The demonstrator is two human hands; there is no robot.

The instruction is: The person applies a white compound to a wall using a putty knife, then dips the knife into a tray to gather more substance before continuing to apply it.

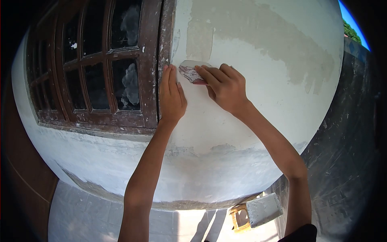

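Note:
My right hand (227,88) grips a putty scraper (192,75) smeared with whitish paste, with a reddish part showing near the fingers. Its upper edge lies at the wall (242,113), just below a strip of damp-looking filler (199,42). To the left, my left hand (172,99) rests with fingers stretched upward along the seam between the wall and the brown window frame (151,72). Nothing shows in that hand. A broad greyish patch of filler (278,36) spreads over the upper right of the wall.
A dark wooden window with glass panes (96,72) fills the upper left. Down on the tiled floor (161,224), a paste-smeared pale container (264,209) sits on or against a small yellowish wooden stool (240,220). A dark wall (342,161) stands at the right.

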